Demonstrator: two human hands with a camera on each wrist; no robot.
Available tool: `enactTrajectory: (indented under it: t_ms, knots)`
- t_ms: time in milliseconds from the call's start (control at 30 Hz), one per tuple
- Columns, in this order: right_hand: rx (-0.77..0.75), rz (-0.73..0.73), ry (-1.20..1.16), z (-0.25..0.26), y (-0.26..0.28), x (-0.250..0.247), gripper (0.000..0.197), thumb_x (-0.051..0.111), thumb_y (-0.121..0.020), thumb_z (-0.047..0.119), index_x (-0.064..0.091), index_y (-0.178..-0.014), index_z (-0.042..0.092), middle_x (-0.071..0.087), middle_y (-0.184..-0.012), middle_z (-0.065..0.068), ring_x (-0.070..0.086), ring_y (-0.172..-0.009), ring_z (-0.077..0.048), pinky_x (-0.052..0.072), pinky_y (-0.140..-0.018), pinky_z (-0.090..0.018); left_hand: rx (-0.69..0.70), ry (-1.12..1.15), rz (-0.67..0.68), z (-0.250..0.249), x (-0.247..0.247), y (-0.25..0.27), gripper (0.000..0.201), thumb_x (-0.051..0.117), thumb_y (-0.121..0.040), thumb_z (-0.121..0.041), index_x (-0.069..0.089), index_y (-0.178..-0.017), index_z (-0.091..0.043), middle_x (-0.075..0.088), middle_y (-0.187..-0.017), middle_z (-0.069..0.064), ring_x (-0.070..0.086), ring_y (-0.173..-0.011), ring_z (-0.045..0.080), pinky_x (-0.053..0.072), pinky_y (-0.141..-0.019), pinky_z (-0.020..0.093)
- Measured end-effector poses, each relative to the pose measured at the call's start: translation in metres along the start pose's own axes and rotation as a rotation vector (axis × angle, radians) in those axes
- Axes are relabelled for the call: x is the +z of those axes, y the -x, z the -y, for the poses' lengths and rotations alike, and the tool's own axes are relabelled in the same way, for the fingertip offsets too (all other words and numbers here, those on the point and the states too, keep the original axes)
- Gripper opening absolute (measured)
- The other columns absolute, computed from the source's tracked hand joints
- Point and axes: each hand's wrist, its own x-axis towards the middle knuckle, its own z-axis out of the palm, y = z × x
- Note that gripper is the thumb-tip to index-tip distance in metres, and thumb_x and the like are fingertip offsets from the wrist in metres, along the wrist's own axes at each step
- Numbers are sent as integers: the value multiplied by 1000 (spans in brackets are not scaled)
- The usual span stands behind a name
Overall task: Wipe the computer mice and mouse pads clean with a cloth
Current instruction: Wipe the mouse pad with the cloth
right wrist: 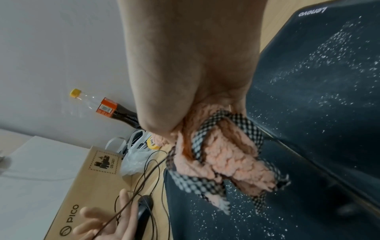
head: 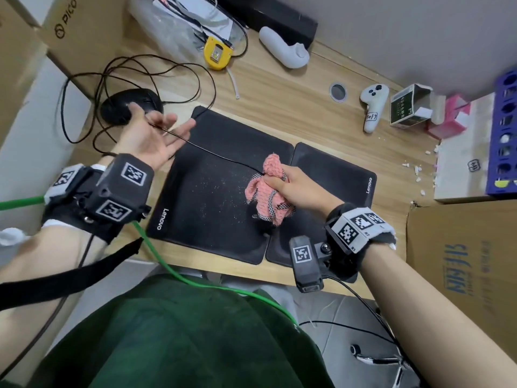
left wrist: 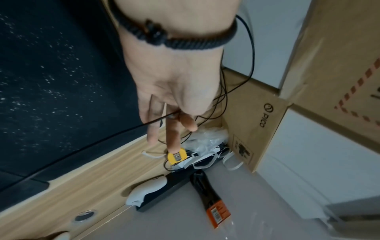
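Observation:
Two black Lenovo mouse pads lie side by side on the wooden desk, the left pad [head: 207, 197] speckled with white dust. In the right wrist view the right pad [right wrist: 329, 65] is dusty too. My right hand [head: 291, 186] grips a bunched pink cloth [head: 265, 189] with checked trim over the seam between the pads. A black mouse [head: 123, 107] sits on the desk left of the pads. My left hand [head: 159, 135] is beside it, palm up and fingers straight. A thin black cable [head: 218, 155] lies across those fingers and runs under the cloth. What the cloth covers is hidden.
Loose cable loops lie around the mouse. A yellow tape measure [head: 216, 53], a plastic bag and two white controllers [head: 372, 105] sit at the back. A PICO carton [head: 70, 29] stands at the left. A purple rack [head: 506, 130] and a cardboard box [head: 461, 275] close off the right.

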Motion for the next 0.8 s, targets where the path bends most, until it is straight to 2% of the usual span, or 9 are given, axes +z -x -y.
enactTrajectory:
  t_ms: [67,167,267,367,433,500,600,667,800]
  knots:
    - [7,-5,-30,-3,1,0,13,50,-98,19,57,-94,9,62,-93,-3,57,-84,-13,46,-78,-22,12,-8,-4,-7,-2,-2,67,6,-97,-58,47,-58,-23,66,-64,-8,71,-95,22,50,-83,35]
    - [13,-58,-64,-5,-1,3,10,50,-98,17,54,-91,11,60,-90,-4,54,-83,-13,43,-78,-26,5,-88,56,-6,-1,-1,65,7,-99,-56,64,-93,-24,74,-94,-10,66,-106,19,47,-94,35]
    - [31,-122,-152,0,-6,7,11,49,-98,19,55,-91,13,62,-92,-2,57,-85,-14,44,-85,-31,-100,-199,183,12,0,4,54,18,-99,-56,57,-115,-22,67,-119,-10,58,-118,17,37,-108,36]
    - [-3,-127,-210,16,-9,12,8,49,-98,18,56,-96,15,64,-102,-4,60,-94,-16,46,-91,-32,-230,-363,314,47,10,17,46,26,-101,-49,48,-128,-20,60,-130,-5,56,-118,15,39,-105,34]
    - [-49,-94,-202,30,-12,18,7,49,-98,16,56,-99,16,64,-106,-5,61,-98,-17,47,-92,-31,-257,-432,374,68,21,28,44,24,-103,-43,54,-124,-18,65,-118,-3,62,-104,11,47,-91,28]
    - [-92,-72,-164,41,-17,25,7,51,-97,14,57,-100,16,64,-105,-5,62,-100,-21,47,-97,-36,-235,-433,371,79,31,34,41,29,-104,-37,62,-114,-15,70,-108,3,67,-98,13,53,-82,27]
    - [-131,-65,-128,45,-23,31,17,51,-96,13,62,-109,13,65,-112,-3,61,-108,-22,43,-103,-42,-138,-397,318,78,40,35,33,35,-104,-29,64,-108,-15,71,-105,6,67,-98,17,55,-82,28]
    - [-150,-52,-148,42,-22,30,30,50,-95,10,61,-122,17,64,-122,0,59,-116,-19,40,-107,-38,-91,-407,367,71,40,31,33,33,-103,-25,63,-113,-16,68,-110,5,65,-100,16,55,-81,26]
    - [-57,-88,-161,33,-20,23,30,49,-97,12,59,-125,14,64,-122,-4,59,-114,-20,41,-107,-41,-98,-392,492,63,37,29,34,34,-102,-24,60,-121,-15,65,-117,4,62,-104,17,50,-91,32]
